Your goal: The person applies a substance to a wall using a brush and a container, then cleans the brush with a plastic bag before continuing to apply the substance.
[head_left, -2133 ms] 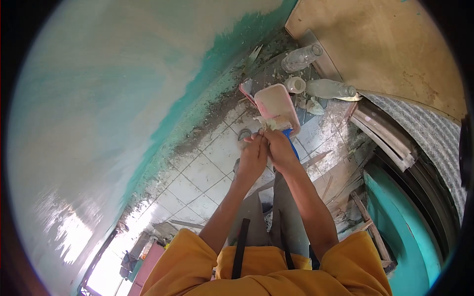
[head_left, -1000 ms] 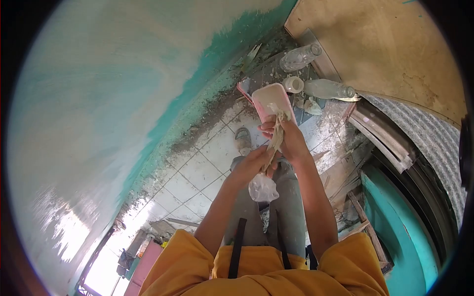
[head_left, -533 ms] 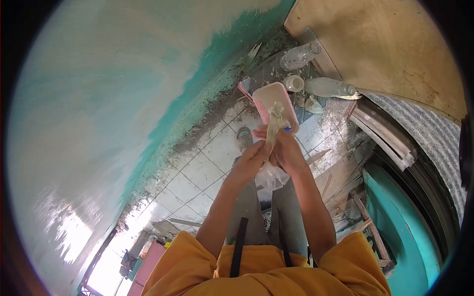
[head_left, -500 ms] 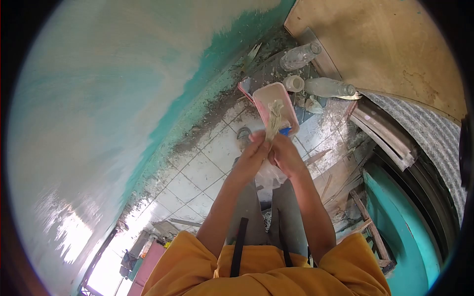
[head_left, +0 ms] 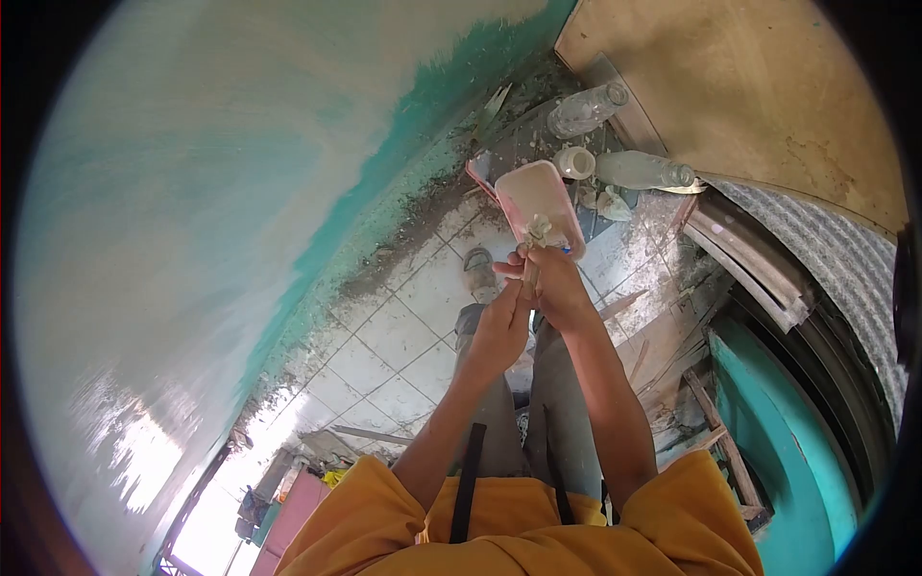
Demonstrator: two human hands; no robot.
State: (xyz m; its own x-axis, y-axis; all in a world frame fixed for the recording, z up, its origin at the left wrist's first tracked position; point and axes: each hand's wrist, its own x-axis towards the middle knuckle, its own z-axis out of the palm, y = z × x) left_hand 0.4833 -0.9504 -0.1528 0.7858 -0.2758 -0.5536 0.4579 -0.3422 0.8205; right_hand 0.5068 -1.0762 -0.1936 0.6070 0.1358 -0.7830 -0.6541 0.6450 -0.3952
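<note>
A pale, crumpled strip of thin material (head_left: 537, 228) sticks up from between my two hands, above the near end of a pinkish-white tray (head_left: 538, 195). My right hand (head_left: 549, 278) is closed round its upper part. Just below and to the left, my left hand (head_left: 505, 322) has its fingers wrapped round the lower part. Both hands are close together in front of my knees. Whether the strip is plastic or cloth, I cannot tell.
Glass bottles (head_left: 588, 109) (head_left: 642, 171) and a white jar (head_left: 574, 162) lie or stand beyond the tray. A painted wall (head_left: 240, 192) rises on the left. Wooden boards (head_left: 749, 259) and a teal object (head_left: 783, 432) are on the right, over a tiled floor (head_left: 392, 326).
My right hand has moved up along the strip, and less of it sticks out above. My left hand is slightly lower. The clear plastic below my hands is now mostly out of sight.
</note>
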